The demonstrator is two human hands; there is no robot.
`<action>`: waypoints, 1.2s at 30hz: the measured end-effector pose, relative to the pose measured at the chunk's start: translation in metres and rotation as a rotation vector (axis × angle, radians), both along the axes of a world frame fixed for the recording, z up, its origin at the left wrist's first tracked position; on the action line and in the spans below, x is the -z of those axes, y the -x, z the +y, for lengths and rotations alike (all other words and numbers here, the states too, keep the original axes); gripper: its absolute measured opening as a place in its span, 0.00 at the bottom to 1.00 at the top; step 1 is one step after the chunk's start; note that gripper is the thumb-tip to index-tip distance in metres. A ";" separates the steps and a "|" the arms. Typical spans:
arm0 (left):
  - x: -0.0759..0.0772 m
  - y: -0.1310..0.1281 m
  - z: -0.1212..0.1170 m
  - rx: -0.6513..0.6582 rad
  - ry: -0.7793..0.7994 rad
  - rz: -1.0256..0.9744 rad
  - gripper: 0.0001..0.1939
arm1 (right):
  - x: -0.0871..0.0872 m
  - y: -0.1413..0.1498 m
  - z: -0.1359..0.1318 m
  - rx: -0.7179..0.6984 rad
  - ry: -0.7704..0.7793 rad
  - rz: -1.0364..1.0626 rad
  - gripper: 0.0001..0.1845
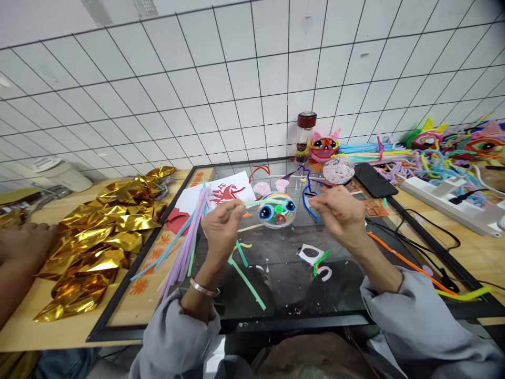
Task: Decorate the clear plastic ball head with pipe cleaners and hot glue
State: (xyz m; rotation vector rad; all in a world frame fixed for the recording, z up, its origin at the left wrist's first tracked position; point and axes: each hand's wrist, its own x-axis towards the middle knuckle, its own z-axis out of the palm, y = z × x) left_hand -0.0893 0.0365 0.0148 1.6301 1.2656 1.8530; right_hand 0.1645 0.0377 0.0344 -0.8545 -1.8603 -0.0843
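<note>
Panel (272,302): glass, blk frame, on wood table (74,331).
Grn strip (249,285): on panel, nr L wrist.
Cutout (303,256): white paper, holed; grn bits (321,262) at its R edge.
L hand (223,225): thumb + fingers pinched on pale strip (252,203), which runs to face.
R hand (342,215): fingers drawn in, nr blue strip (308,202); can't tell if gripping anything.
Face (278,209): clear disc, blue eyes, grn nose, red mouth; btwn hands, over panel.
Purple bundle (190,237): L of L hand.
Foil (114,239): gold, crumpled, L of panel; co-worker's hand (28,242) beside it.
Phone (375,180): blk, beyond R hand.
Power bar (445,206): white, R of phone.
Bottle (305,139): dk red lid, by wall (236,63).
2nd face (324,148): pink ears, just R of bottle.
</note>
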 end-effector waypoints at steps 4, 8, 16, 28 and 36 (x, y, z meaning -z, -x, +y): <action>0.003 0.014 0.019 0.226 0.133 -0.480 0.14 | 0.007 -0.011 0.010 0.087 0.262 0.365 0.19; 0.006 0.017 0.028 0.350 0.335 -0.724 0.19 | 0.030 -0.012 0.030 -0.037 0.495 0.427 0.25; 0.015 0.010 0.030 0.403 0.403 -0.770 0.19 | 0.071 -0.015 0.061 -0.042 0.422 0.087 0.15; 0.011 -0.004 0.023 0.406 0.464 -0.750 0.20 | 0.078 0.005 0.130 -0.321 0.555 -0.352 0.22; 0.014 -0.009 0.021 0.500 0.497 -0.629 0.19 | 0.074 0.011 0.143 -0.410 0.589 -0.493 0.09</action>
